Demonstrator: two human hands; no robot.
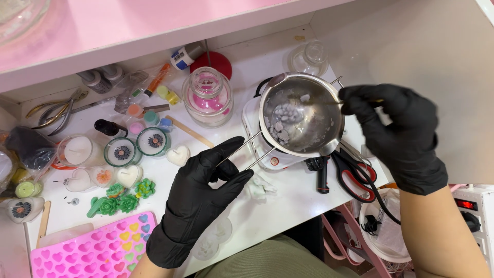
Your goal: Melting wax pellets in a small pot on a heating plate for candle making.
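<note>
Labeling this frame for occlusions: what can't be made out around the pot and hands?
Head view only:
- Hot plate: mostly covered by the pot.
- Thin stick's grip end: hidden in the right hand.
- Pot's wire handle: its end hidden behind the left hand.
- Scissors: blades run under the pot.
- Pink heart mold: cut by the bottom edge.
- Glass bowl: cut by the top-left corner.

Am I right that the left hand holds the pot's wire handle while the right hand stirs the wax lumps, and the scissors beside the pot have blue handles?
Not quite: the head view shows the scissors have red handles. The rest holds: the left hand holds the wire handle of the pot, and the right hand stirs the wax lumps.
</note>
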